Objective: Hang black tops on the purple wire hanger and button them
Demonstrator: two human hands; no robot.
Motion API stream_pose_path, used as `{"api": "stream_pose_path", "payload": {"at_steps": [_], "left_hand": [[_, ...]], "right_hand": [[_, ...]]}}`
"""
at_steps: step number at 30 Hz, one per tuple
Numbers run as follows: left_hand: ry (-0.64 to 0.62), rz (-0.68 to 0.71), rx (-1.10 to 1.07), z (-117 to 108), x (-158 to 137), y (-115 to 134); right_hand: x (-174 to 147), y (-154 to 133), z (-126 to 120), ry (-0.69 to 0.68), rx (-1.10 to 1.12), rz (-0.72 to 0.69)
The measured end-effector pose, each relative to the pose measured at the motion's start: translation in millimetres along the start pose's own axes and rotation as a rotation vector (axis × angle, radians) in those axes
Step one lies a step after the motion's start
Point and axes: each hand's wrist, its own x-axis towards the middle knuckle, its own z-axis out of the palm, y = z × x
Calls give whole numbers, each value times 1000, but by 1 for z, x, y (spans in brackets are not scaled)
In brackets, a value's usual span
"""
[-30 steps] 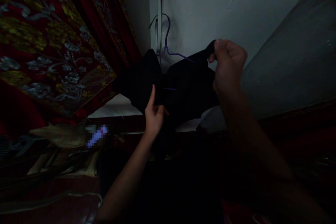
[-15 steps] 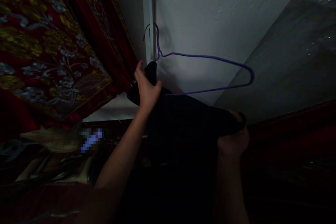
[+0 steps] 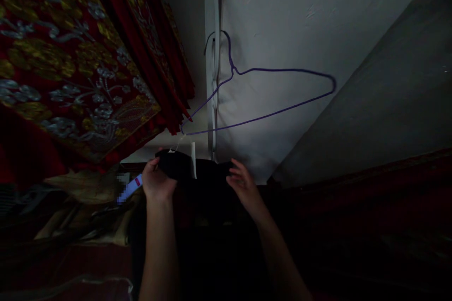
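Note:
A black garment (image 3: 212, 188) hangs low between my hands; its exact kind is lost in the dark. My left hand (image 3: 158, 181) grips the garment's upper left edge, with its fingertips partly hidden behind the cloth. At the garment's right side is my right hand (image 3: 245, 188), open with fingers apart, close to or lightly touching the fabric. From the garment's top a white tag (image 3: 193, 160) sticks up. Above both hands, a bare purple wire hanger (image 3: 275, 114) hangs tilted by its hook, with no cloth on it.
A pale vertical pole (image 3: 216, 4) holds the hanger against the white wall (image 3: 300, 19). Red embroidered cloth (image 3: 70, 56) drapes at left. Below it are a blue-white object (image 3: 132, 188), partly blurred out, and dim clutter. A dark slanted surface (image 3: 388, 89) fills the right.
The black garment has come off the hanger and moved down. Both hands went lower, the left one leftward, the right one inward. The right hand has loosened its grip, and the white tag has come into view.

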Motion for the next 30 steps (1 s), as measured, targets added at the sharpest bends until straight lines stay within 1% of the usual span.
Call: {"api": "stream_pose_path", "payload": {"at_steps": [1, 3, 5, 8, 11, 13, 14, 15, 17, 19, 20, 21, 23, 26, 28, 30], "left_hand": [[1, -6, -28, -5, -13, -2], [-27, -48, -35, -7, -39, -10], [-67, -53, 39, -2, -61, -20], [-147, 45, 241, 5, -81, -32], [-165, 124, 382, 4, -86, -38], [-170, 142, 455, 0, -86, -39], [-176, 154, 498, -2, -85, -41], [-180, 175, 542, -5, -84, -42], [-187, 234, 636, -11, -79, -46], [-227, 257, 769, -17, -73, -52], [-251, 257, 839, -19, -70, -55], [-269, 258, 899, -22, -67, -57], [-259, 291, 948, -24, -63, -62], [-223, 391, 889, -22, -67, -67], [-260, 429, 865, -17, -75, -68], [-307, 460, 869, -13, -84, -68]], "right_hand": [[-4, 3, 11, -73, -20, 11], [-15, 1, 31, -257, 9, 23], [-27, -10, 45, -377, 89, 0], [-42, -35, 56, -412, 189, -81], [-50, -48, 58, -462, 221, -138], [-52, -44, 57, -458, 239, -142], [-52, -39, 56, -415, 245, -135], [-51, -33, 56, -344, 247, -125], [-49, -19, 55, -155, 236, -102], [-45, -9, 53, 11, 194, -106], [-43, -6, 52, 56, 165, -120], [-41, -4, 50, 64, 134, -134], [-39, -3, 47, -10, 78, -140], [-40, -4, 44, -205, 62, -105], [-43, -6, 43, -296, 99, -113], [-45, -11, 42, -366, 111, -174]]}}
